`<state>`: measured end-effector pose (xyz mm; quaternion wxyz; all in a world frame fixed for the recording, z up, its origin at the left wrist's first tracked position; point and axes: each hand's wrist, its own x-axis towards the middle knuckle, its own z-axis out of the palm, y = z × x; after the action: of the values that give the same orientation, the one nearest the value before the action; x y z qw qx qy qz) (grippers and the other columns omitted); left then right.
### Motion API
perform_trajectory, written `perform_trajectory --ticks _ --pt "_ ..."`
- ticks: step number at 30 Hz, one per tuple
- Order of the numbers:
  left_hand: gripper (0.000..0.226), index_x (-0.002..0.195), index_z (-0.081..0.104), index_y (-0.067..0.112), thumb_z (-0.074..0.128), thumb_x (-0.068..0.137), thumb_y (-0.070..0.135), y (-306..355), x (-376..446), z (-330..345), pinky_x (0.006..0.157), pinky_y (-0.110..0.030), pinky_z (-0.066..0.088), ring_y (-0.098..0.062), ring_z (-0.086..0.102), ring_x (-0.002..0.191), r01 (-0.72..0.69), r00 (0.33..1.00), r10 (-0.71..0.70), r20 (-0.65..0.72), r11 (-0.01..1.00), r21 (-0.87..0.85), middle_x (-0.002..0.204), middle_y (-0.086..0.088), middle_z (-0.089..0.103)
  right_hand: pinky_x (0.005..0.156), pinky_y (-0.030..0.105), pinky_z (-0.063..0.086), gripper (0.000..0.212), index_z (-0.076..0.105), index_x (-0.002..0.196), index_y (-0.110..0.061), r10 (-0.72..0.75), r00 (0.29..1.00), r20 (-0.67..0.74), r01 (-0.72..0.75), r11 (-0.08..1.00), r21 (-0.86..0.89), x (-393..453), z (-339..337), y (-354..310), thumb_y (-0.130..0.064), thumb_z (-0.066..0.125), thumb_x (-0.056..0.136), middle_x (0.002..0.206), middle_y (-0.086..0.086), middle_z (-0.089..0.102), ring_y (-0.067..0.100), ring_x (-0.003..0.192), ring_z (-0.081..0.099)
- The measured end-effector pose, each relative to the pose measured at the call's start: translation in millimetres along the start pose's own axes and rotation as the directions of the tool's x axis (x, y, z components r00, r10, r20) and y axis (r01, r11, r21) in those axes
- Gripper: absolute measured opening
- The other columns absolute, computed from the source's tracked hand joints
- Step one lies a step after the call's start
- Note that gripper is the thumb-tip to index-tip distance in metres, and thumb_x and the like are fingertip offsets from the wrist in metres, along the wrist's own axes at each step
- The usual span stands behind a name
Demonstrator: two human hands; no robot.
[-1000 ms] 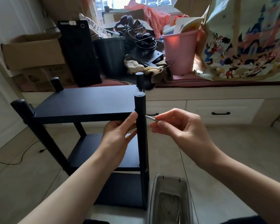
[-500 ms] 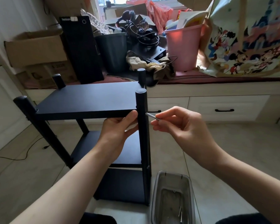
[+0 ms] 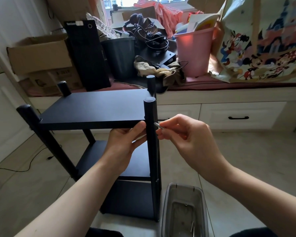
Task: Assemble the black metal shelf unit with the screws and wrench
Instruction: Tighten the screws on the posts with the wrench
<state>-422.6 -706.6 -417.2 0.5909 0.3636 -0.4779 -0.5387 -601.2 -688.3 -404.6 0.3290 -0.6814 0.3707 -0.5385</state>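
The black shelf unit (image 3: 96, 110) stands on the floor in front of me, with three boards between four round posts. My left hand (image 3: 125, 142) grips the near right post (image 3: 151, 144) just under the top board, thumb against the post. My right hand (image 3: 186, 135) pinches a small silver wrench (image 3: 158, 125) whose tip points at the right side of that post, level with the top board's edge. Whether the tip sits in a screw is hidden.
A clear plastic tub (image 3: 184, 211) with a few small metal parts stands on the floor at the shelf's right foot. Behind the shelf runs a window bench with white drawers (image 3: 237, 117), piled with cardboard boxes (image 3: 39, 57), a black bin, a pink bucket (image 3: 193, 52) and a cartoon-print bag.
The view has shifted slightly, so the shelf sits a little higher in frame. My right hand has brought the wrench closer to the post. My left hand keeps its hold.
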Motion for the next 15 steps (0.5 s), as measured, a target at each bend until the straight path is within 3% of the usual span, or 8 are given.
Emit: perform_trajectory --ticks 4,15 --pt "0.024 0.095 0.082 0.025 0.071 0.076 0.035 1.1 -0.4 -1.1 0.083 -0.028 0.059 -0.025 0.072 0.105 0.000 1.000 0.000 0.022 1.000 0.002 0.108 -0.009 0.076 0.077 0.021 0.057 0.018 0.069 0.091 -0.019 -0.010 1.000 0.001 0.011 1.000 -0.014 3.4 3.6 0.4 -0.002 0.070 0.087 0.084 -0.008 0.076 0.008 0.079 0.074" --pt "0.021 0.098 0.081 0.026 0.066 0.085 0.033 1.8 -0.3 -4.1 0.083 -0.026 0.058 -0.024 0.072 0.106 0.009 0.999 -0.009 0.046 1.000 0.000 0.108 -0.007 0.077 0.074 0.028 0.059 0.009 0.067 0.085 -0.015 0.008 1.000 -0.020 -0.010 0.996 -0.092 7.9 9.3 -1.9 -0.011 0.075 0.085 0.075 -0.003 0.075 0.008 0.073 0.073"
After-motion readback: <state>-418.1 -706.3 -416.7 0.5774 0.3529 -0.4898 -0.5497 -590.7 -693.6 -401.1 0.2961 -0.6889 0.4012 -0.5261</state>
